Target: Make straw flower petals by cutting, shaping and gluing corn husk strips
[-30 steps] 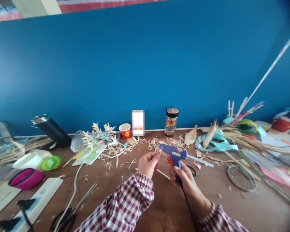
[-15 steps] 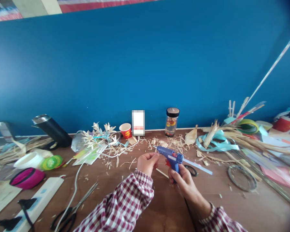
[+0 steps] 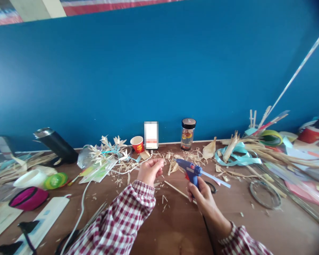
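Observation:
My right hand (image 3: 202, 194) is wrapped round the handle of a blue glue gun (image 3: 190, 169), its nozzle pointing left. A translucent glue stick (image 3: 216, 179) sticks out of the gun's back end. To the left of the nozzle, my left hand (image 3: 150, 171) is closed in a pinch, thumb against fingers; whatever lies between the fingertips is too small to make out. A thin pale stick (image 3: 177, 189) lies on the table between the hands, its near end passing behind my right hand. Pale husk scraps (image 3: 175, 166) are scattered beyond both hands.
Along the blue partition (image 3: 159, 71) stand a red paper cup (image 3: 137, 144), a blurred-out phone-like screen (image 3: 151, 135) and a lidded jar (image 3: 187, 134). Pale husk flowers (image 3: 111, 148) lie left. Scissors (image 3: 91, 219) are partly under my left sleeve, near a power strip (image 3: 46, 223).
My left hand has moved left, away from the glue gun's nozzle. The gun has shifted slightly right and is tilted a little differently. More of the pale stick shows.

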Motion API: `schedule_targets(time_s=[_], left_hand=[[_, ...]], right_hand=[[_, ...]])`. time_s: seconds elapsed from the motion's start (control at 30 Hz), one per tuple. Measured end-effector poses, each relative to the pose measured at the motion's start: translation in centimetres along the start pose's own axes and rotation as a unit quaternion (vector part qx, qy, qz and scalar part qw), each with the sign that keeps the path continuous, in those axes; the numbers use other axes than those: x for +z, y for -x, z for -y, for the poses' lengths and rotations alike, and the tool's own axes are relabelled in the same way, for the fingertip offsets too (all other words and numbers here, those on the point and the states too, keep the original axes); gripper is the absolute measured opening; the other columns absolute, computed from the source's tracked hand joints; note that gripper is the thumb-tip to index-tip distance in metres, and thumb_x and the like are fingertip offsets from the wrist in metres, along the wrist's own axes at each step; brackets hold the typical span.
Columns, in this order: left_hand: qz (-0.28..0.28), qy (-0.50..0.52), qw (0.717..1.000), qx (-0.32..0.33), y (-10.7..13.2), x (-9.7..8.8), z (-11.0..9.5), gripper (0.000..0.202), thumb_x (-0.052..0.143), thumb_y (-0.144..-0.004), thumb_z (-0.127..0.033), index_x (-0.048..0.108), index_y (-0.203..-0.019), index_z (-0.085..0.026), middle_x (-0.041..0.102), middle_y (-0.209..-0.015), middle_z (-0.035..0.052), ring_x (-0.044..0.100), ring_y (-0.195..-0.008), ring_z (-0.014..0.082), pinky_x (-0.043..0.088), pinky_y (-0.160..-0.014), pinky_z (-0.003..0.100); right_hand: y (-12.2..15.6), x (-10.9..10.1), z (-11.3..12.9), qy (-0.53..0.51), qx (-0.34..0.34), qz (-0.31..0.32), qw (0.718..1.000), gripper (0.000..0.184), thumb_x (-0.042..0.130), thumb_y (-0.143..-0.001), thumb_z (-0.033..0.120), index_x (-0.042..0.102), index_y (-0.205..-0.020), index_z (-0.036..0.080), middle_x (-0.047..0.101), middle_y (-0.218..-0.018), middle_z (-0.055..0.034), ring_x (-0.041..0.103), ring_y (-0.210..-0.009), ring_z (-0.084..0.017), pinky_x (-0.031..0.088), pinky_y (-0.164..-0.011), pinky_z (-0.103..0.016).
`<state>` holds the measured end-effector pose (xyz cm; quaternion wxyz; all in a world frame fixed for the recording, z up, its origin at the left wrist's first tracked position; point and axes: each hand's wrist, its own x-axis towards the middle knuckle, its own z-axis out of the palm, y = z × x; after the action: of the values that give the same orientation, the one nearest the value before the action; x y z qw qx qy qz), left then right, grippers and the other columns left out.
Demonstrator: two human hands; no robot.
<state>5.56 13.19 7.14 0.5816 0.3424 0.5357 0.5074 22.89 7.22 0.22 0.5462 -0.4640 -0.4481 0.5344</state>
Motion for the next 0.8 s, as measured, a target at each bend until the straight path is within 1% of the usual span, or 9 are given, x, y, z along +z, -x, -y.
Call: schedule_targets(time_s=[0.1,0.27,0.4,0.5,0.6,0.8], left_hand=[[-0.022,-0.008,1.0,0.006,-0.7,-1.1,-0.6,0.015,0.073,-0.061,-0.025,0.069,-0.071,-0.015,0.063,-0.065,0.0012,0.054,-0.052,0.006,0.047,-0.051,0.018],[-0.04,-0.024,0.999,0.008,-1.4,-2.1,-0.4,0.013,0.071,-0.064,-0.024,0.071,-0.073,-0.015,0.065,-0.068,0.0031,0.056,-0.054,0.0078,0.048,-0.051,0.018],[-0.033,-0.025,0.999,0.005,-1.7,-2.5,-0.2,0.011,0.07,-0.064,-0.024,0.071,-0.073,-0.017,0.065,-0.069,0.003,0.056,-0.054,0.0086,0.047,-0.051,0.019],[-0.035,-0.046,0.998,0.007,-1.9,-2.8,0.0,0.015,0.071,-0.061,-0.023,0.07,-0.074,-0.017,0.065,-0.069,0.0028,0.056,-0.055,0.0091,0.047,-0.051,0.019],[-0.043,-0.065,0.997,0.012,-2.1,-2.9,0.3,0.017,0.073,-0.058,-0.022,0.068,-0.073,-0.016,0.063,-0.064,0.0008,0.055,-0.054,0.0087,0.046,-0.051,0.019],[-0.052,-0.049,0.997,0.038,-2.3,-3.1,1.0,0.022,0.076,-0.052,-0.024,0.062,-0.067,-0.016,0.06,-0.061,-0.0024,0.054,-0.053,0.0078,0.044,-0.049,0.018]], right_hand=[[-0.2,-0.1,-0.3,-0.001,-0.007,0.009,1.0,0.031,0.055,-0.078,0.043,0.046,-0.092,0.018,0.044,-0.057,0.0064,0.041,-0.043,-0.006,0.036,-0.04,-0.018],[-0.1,-0.1,-0.5,0.0,-0.007,0.007,1.0,0.03,0.055,-0.078,0.044,0.045,-0.09,0.018,0.043,-0.057,0.0067,0.041,-0.043,-0.007,0.036,-0.04,-0.018],[0.0,-0.3,-0.6,0.002,-0.009,0.011,1.0,0.026,0.054,-0.079,0.043,0.044,-0.085,0.019,0.044,-0.057,0.0063,0.042,-0.043,-0.007,0.036,-0.041,-0.018],[0.0,-0.3,-0.6,0.007,-0.006,0.011,1.0,0.026,0.054,-0.08,0.042,0.045,-0.089,0.019,0.044,-0.056,0.0068,0.041,-0.043,-0.007,0.035,-0.04,-0.018],[0.1,-0.2,-0.5,0.007,-0.004,0.01,1.0,0.026,0.054,-0.08,0.042,0.046,-0.09,0.019,0.044,-0.057,0.0069,0.041,-0.043,-0.006,0.035,-0.04,-0.017],[0.1,-0.1,-0.1,0.011,0.009,0.006,1.0,0.028,0.055,-0.078,0.044,0.045,-0.086,0.019,0.044,-0.054,0.007,0.041,-0.042,-0.007,0.034,-0.039,-0.017]])
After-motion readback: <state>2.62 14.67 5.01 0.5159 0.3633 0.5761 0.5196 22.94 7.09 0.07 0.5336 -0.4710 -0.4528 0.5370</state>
